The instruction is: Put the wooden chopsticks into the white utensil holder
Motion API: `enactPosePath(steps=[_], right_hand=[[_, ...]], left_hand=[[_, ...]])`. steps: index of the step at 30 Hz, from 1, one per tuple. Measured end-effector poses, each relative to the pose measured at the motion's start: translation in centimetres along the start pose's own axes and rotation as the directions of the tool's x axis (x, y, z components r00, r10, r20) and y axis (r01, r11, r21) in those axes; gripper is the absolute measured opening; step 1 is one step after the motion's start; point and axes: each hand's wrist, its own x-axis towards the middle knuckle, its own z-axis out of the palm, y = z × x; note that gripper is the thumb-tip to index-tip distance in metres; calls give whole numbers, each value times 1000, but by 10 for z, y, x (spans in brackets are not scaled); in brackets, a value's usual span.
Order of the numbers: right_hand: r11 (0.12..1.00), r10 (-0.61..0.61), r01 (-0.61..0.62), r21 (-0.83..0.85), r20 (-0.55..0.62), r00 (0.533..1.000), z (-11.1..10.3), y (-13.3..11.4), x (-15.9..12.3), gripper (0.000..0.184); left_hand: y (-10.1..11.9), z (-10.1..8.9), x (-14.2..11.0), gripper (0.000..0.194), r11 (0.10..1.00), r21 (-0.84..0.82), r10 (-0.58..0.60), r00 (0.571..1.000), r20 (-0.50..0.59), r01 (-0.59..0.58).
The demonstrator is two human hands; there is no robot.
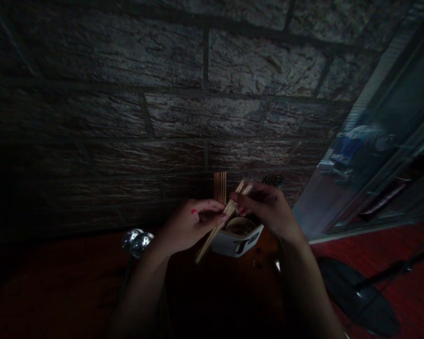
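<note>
My left hand [191, 223] and my right hand [268, 207] meet in the middle of the view, both with fingers pinched on a bundle of wooden chopsticks [221, 221]. The bundle slants from upper right to lower left. Right behind the hands stands a white holder [238, 242] with more upright chopsticks [219, 187] sticking out of it. The holder sits on a dark reddish surface [74, 287] against the wall.
A dark brick-patterned wall [183, 108] fills the background. Two shiny metal ladle bowls [137, 240] lie left of my left wrist. A glass door or window [381, 160] is at the right, with a dark fan [360, 296] on the red floor below it.
</note>
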Motion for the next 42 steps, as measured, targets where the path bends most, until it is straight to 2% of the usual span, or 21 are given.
enactPosePath(steps=[5, 7, 9, 12, 14, 16, 22, 29, 36, 39, 42], right_hand=[[998, 10, -8, 60, -35, 999, 0, 1, 1, 29], [998, -42, 47, 42, -115, 992, -7, 1, 1, 27], [989, -137, 144, 11, -260, 956, -17, 0, 0, 22], [957, -266, 289, -15, -438, 859, -32, -1, 1, 20], [942, -304, 335, -28, -496, 813, -39, -1, 2, 23], [945, -303, 323, -53, -510, 805, -41, 1, 3, 24], [966, -258, 228, -120, -419, 871, -34, 18, 12, 26], [965, -236, 176, -195, -347, 908, -35, 29, 18, 30], [984, -79, 46, -173, -192, 978, -32, 49, 24, 32], [980, -7, -17, -197, -120, 993, -29, 58, 27, 36], [977, 15, -32, -210, -82, 997, -27, 61, 30, 38]], left_hand=[[1, 0, 2, 16, 1000, -23, 1, 998, -61, -2], [0, -2, 3, 15, 999, -45, -13, 994, -113, 8], [-2, -5, 3, 16, 996, -90, -26, 984, -175, 11], [-2, -13, 2, 19, 987, -158, -51, 961, -273, 8], [-1, -18, 1, 22, 985, -173, -66, 944, -323, 10], [1, -22, -1, 22, 985, -172, -72, 933, -354, 11], [0, -25, -2, 21, 985, -170, -64, 931, -360, 2], [-1, -26, -2, 25, 988, -156, -65, 930, -363, 8], [-2, -27, -1, 21, 985, -171, -65, 928, -367, 1], [-3, -27, 0, 20, 984, -178, -69, 926, -372, 1], [-4, -27, 0, 19, 983, -183, -72, 925, -374, 2]])
